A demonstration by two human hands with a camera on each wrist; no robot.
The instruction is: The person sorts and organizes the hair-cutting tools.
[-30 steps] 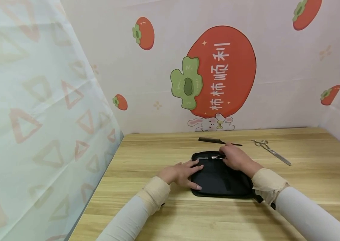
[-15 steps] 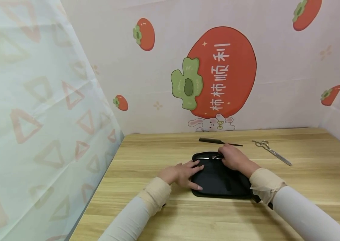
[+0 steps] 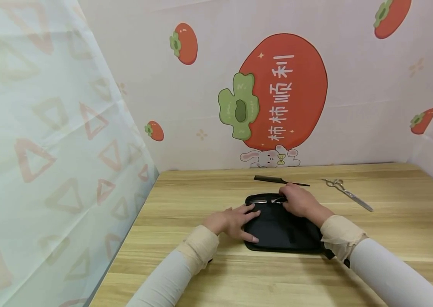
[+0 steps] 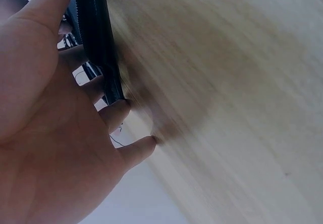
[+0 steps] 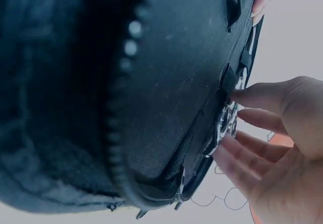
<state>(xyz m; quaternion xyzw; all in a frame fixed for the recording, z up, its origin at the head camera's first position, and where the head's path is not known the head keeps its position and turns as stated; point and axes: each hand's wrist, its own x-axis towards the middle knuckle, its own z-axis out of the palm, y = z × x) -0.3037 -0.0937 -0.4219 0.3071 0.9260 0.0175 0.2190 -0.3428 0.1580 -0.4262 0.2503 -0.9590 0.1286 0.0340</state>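
Note:
A black zip case [image 3: 272,230] lies spread on the wooden table in the head view. Along its far edge a silver pair of scissors [image 3: 258,201] runs under a dark loop, with its finger rings toward the right. My right hand [image 3: 300,201] is at that ring end; in the right wrist view its thumb and fingers pinch the shiny rings [image 5: 224,123]. Spread over the case's left side, my left hand [image 3: 233,222] rests with its fingers extended. The left wrist view shows its fingers along the case's zipped edge [image 4: 98,27].
Beyond the case lies a black tail comb [image 3: 270,179], its thin end partly behind my right hand. Another silver pair of scissors [image 3: 348,194] lies to the right. Printed cloth walls [image 3: 201,85] border the table [image 3: 186,187] at the back and sides.

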